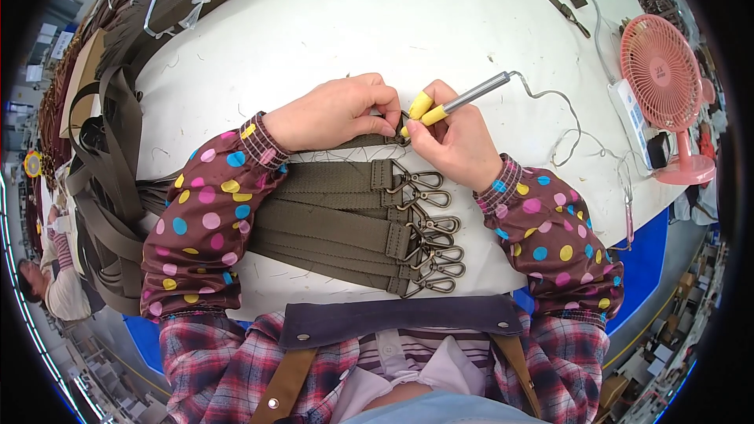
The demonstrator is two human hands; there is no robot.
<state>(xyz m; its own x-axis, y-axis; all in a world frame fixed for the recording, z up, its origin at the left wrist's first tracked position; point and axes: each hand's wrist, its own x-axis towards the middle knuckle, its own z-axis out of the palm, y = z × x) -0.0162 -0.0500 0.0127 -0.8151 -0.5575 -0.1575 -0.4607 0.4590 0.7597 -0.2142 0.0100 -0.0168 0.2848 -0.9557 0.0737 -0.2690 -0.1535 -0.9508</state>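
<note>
My left hand [338,114] is closed, thumb and forefinger pinching the end of a dark olive webbing strap [367,140] by its metal fitting. In my right hand [459,144] is a corded pen-shaped tool [477,93] with a grey body and yellow grip. Its tip end meets the strap end between my hands; the exact contact is hidden by my fingers. Yellow wrapping covers a right fingertip. Nearer to me lies a fanned stack of stitched webbing straps [330,224], with several bronze swivel snap hooks [433,225] at their right ends.
Long straps [118,188] hang in loops at the left, and a tied strap bundle [169,12] curves along the far left. A pink fan [662,71] and a white power strip [631,122] stand at the right. Loose threads lie on the white table [290,39]. Someone sits at far left.
</note>
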